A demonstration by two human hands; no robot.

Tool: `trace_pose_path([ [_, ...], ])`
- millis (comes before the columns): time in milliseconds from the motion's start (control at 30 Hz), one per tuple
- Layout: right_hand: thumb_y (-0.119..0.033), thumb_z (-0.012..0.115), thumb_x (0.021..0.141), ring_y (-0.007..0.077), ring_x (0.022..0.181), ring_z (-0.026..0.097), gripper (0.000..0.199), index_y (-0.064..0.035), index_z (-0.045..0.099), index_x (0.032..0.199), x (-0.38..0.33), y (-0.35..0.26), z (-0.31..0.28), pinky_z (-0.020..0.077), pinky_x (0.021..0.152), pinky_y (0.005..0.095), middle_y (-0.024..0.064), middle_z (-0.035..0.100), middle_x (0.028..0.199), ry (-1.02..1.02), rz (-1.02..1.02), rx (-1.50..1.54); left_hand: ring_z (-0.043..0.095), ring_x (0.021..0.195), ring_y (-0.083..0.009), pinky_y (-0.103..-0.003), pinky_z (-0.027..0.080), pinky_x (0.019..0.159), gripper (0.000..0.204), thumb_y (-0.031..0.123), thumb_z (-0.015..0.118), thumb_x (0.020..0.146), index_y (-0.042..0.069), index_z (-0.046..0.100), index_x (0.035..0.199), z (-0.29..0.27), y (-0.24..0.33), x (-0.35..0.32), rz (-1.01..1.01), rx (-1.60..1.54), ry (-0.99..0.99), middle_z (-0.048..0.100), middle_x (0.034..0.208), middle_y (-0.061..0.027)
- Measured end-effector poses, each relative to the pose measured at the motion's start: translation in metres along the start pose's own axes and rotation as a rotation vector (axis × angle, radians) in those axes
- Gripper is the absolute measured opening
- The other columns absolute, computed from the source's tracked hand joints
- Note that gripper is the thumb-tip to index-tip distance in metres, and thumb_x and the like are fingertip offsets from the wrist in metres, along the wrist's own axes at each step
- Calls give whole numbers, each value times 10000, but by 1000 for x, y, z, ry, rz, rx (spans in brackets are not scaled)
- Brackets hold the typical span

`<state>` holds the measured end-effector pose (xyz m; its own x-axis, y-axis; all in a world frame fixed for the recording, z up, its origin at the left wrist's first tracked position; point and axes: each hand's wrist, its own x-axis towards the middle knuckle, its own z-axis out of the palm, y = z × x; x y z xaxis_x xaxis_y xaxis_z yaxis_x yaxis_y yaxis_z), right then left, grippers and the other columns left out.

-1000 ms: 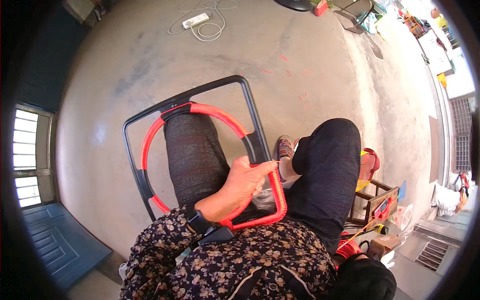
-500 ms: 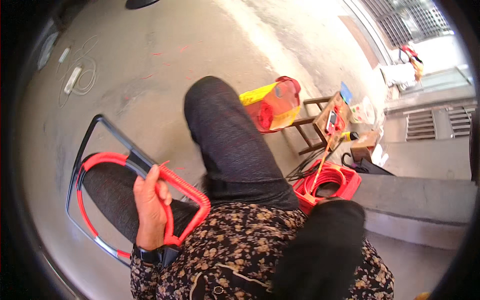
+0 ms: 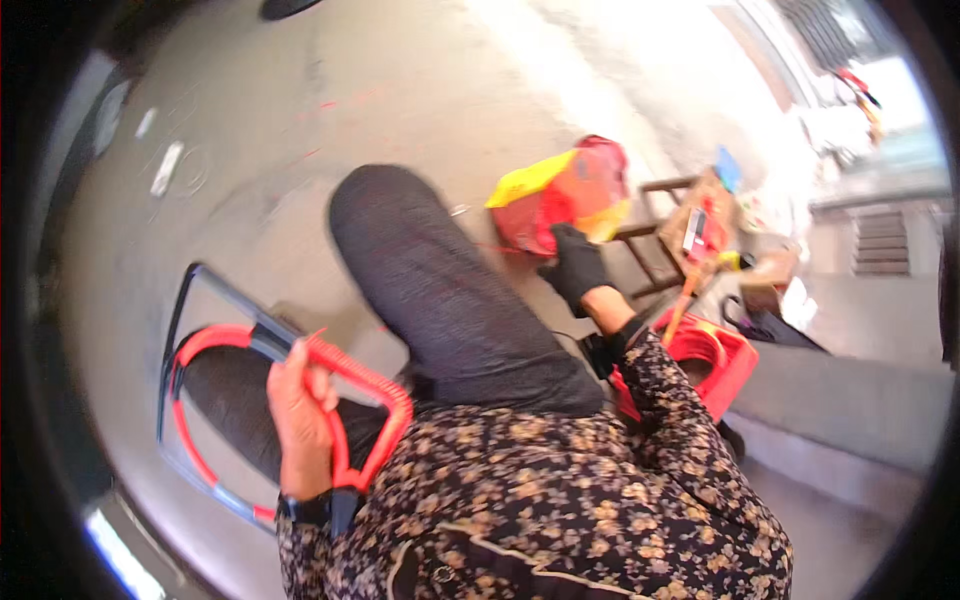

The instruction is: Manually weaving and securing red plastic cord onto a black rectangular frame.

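Observation:
My bare left hand (image 3: 301, 405) is closed around a dark metal tube frame (image 3: 184, 290), holding it tilted over my left thigh. Red cord (image 3: 355, 362) is wound tightly round its near bar and in sections along a curved inner bar, and a short loose end sticks up beside my fingers. My right hand (image 3: 578, 268), in a black glove, reaches out past my right knee to the near side of a red and yellow bag (image 3: 535, 185). Motion smears its fingers, so whether they grip anything is unclear. A thin red strand runs near that hand.
A red basket (image 3: 735, 365) holding coiled cord stands by my right forearm. Beyond it, a small wooden stool (image 3: 715, 205) carries red and white items. A dark umbrella (image 3: 775, 325) lies near the concrete ledge (image 3: 830, 395). A white power strip (image 3: 167, 168) rests on the floor.
My right arm has swung forward from close by my body, and the gloved hand now reaches the red and yellow bag. The left hand keeps its hold; the view has shifted slightly.

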<state>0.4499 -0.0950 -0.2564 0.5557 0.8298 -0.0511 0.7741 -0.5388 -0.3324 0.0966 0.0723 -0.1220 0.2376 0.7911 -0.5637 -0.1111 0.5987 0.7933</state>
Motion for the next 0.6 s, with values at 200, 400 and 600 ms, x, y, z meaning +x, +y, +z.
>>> trace_pose_path([
  [200, -263, 640, 801, 373, 1018, 597, 471, -22, 552, 1196, 14, 69, 46, 478, 855, 427, 220, 620, 1104, -104, 56, 115, 403, 414, -80, -251, 307, 374, 200, 234, 618, 890, 84, 523, 799, 21, 3, -17, -93, 116, 47, 467, 544, 27],
  [400, -292, 476, 899, 274, 888, 631, 383, -12, 589, 1135, 69, 132, 134, 481, 791, 385, 217, 646, 1032, -472, 207, 385, 467, 453, -75, -219, 367, 402, 258, 272, 588, 921, 34, 523, 847, 16, 5, -33, -16, 255, 79, 517, 580, -5],
  [600, -309, 428, 915, 249, 866, 617, 388, -19, 621, 1085, 14, 219, 167, 475, 790, 377, 213, 656, 975, -563, -166, 175, 455, 467, -77, -242, 340, 412, 270, 291, 552, 937, 57, 521, 806, 14, 11, -37, -10, 89, -76, 506, 576, -2],
])
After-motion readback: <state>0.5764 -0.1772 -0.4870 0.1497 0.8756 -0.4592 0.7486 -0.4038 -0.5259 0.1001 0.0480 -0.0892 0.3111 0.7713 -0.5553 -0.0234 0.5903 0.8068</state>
